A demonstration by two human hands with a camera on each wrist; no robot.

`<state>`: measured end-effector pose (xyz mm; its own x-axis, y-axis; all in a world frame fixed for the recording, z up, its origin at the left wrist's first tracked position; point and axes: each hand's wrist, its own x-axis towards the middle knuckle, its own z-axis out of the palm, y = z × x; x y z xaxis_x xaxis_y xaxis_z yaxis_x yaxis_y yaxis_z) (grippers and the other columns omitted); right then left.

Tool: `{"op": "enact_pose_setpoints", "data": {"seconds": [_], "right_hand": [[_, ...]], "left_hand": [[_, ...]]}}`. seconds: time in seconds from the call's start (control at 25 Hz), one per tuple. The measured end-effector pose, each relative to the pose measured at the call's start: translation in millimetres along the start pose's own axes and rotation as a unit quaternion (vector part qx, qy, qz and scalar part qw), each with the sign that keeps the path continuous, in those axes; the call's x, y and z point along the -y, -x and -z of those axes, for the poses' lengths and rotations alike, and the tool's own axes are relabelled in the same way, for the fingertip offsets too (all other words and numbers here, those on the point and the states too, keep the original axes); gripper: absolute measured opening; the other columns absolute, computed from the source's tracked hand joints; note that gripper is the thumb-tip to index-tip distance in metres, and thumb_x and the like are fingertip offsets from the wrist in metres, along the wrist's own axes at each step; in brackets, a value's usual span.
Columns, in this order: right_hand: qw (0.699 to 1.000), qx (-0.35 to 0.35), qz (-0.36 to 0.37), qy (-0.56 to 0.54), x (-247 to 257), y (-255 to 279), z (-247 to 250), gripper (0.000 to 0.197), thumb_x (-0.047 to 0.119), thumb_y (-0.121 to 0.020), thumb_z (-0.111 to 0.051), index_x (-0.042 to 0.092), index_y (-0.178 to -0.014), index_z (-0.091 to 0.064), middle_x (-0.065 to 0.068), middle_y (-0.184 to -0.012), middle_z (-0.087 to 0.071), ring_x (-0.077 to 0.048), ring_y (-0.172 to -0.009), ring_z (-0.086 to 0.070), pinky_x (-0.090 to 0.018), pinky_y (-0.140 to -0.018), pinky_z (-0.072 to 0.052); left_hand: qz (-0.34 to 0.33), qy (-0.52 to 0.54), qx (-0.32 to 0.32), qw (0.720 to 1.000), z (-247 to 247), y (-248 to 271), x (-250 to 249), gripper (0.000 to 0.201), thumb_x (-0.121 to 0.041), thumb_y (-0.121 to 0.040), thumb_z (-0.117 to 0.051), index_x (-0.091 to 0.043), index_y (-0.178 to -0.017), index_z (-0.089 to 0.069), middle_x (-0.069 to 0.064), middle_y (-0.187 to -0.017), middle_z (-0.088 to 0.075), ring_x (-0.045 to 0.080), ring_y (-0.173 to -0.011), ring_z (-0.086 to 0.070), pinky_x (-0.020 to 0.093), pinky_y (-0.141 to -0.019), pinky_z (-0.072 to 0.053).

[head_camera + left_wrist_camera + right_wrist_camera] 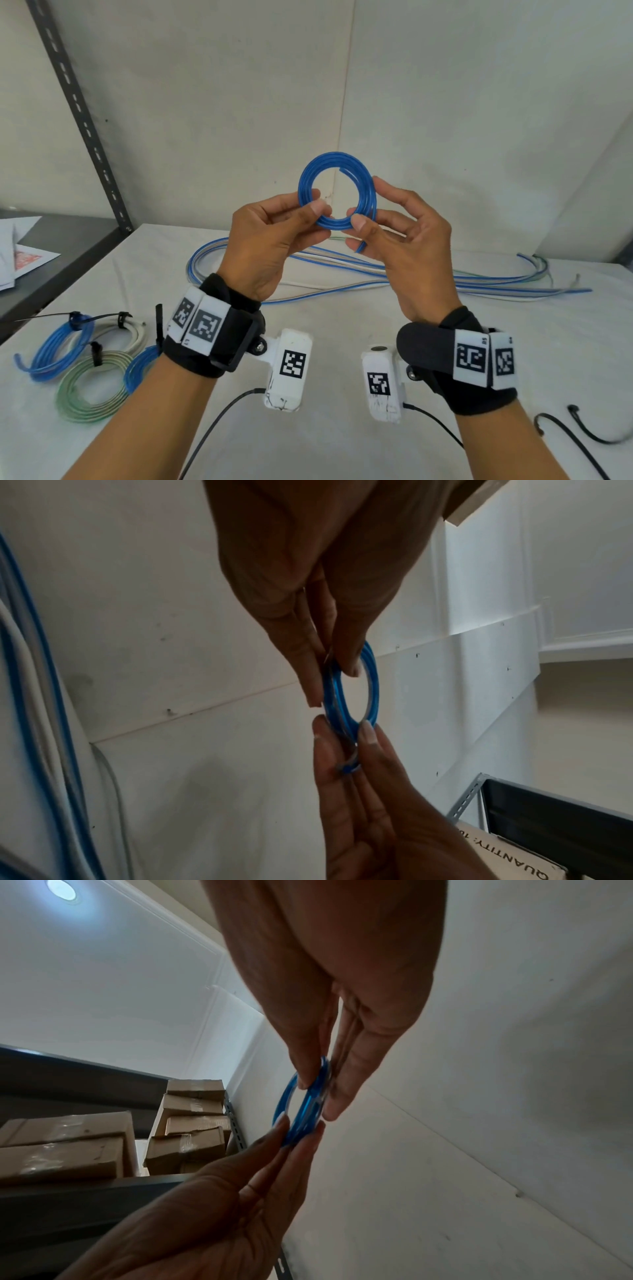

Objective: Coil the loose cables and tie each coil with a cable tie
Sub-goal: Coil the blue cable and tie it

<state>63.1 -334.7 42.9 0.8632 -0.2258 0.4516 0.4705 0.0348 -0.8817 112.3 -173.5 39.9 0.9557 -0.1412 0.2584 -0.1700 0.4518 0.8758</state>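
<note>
While both hands pinch the blue coil (337,192) at 6 o'clock, held above the worktop (342,325), it's untied; loosen either grip reaching for a cable tie (596,428) and it springs open

- Blue cable coil (337,190): a small round ring of several glossy turns, held upright in the air above the table, one cut end poking out at its 1 o'clock, the other at 5 o'clock
- Loose cables (428,277): long blue, white and pale green strands lying slack across the table at 12 o'clock
- Tied coils (84,363): blue, white and green, flat at 9 o'clock, black cable ties cinched round them
- Spare cable ties (582,428): black, curved, at 4 o'clock
</note>
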Motion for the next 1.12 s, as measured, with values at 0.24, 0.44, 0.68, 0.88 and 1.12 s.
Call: {"op": "enact_pose_setpoints", "data": {"seconds": [0.24,0.44,0.68,0.88,1.12], "right_hand": [[0.999,-0.009,0.026,0.015,-0.6,-1.4,2.5,0.048,-0.003,-0.090,-0.069,0.013,-0.135,-0.060,-0.010,-0.098,-0.077,-0.021,-0.091,-0.076,-0.033,-0.081,-0.061],[0.999,-0.015,0.022,-0.033,-0.2,-2.0,3.4,0.052,-0.002,-0.091,-0.069,0.009,-0.140,-0.054,-0.014,-0.101,-0.077,-0.024,-0.094,-0.076,-0.031,-0.081,-0.060],[0.999,-0.020,0.027,-0.002,-7.7,-2.3,0.8,0.043,-0.002,-0.092,-0.068,0.007,-0.133,-0.059,-0.011,-0.100,-0.077,-0.021,-0.092,-0.076,-0.036,-0.084,-0.061],[0.999,-0.014,-0.008,-0.047,-12.2,-3.2,1.8,0.041,-0.004,-0.091,-0.067,0.005,-0.131,-0.062,-0.015,-0.102,-0.077,-0.025,-0.096,-0.075,-0.032,-0.084,-0.060],[0.993,-0.016,-0.051,-0.102,-10.8,-3.0,1.2,0.035,-0.001,-0.090,-0.068,0.006,-0.124,-0.065,-0.016,-0.103,-0.076,-0.029,-0.094,-0.075,-0.032,-0.079,-0.060]], "left_hand": [[-0.019,0.007,0.013,1.000,-6.5,3.6,6.8,0.029,-0.007,-0.080,-0.071,-0.004,-0.109,-0.070,0.015,-0.100,-0.077,0.026,-0.097,-0.074,0.029,-0.080,-0.060],[0.031,0.054,0.013,0.998,-4.8,2.3,6.0,0.027,-0.006,-0.084,-0.067,-0.001,-0.111,-0.068,0.011,-0.094,-0.077,0.018,-0.089,-0.074,0.024,-0.076,-0.061],[0.008,0.003,0.021,1.000,-1.3,1.9,1.7,0.038,-0.016,-0.075,-0.072,-0.002,-0.110,-0.070,0.016,-0.099,-0.077,0.024,-0.093,-0.075,0.029,-0.079,-0.062],[0.002,-0.018,0.016,1.000,2.1,0.0,1.5,0.041,-0.017,-0.071,-0.075,-0.004,-0.109,-0.071,0.015,-0.096,-0.077,0.023,-0.089,-0.075,0.027,-0.075,-0.061],[0.009,-0.005,0.013,1.000,4.4,-1.6,2.3,0.035,-0.015,-0.072,-0.074,-0.005,-0.106,-0.072,0.012,-0.092,-0.078,0.020,-0.083,-0.076,0.024,-0.071,-0.061]]}}
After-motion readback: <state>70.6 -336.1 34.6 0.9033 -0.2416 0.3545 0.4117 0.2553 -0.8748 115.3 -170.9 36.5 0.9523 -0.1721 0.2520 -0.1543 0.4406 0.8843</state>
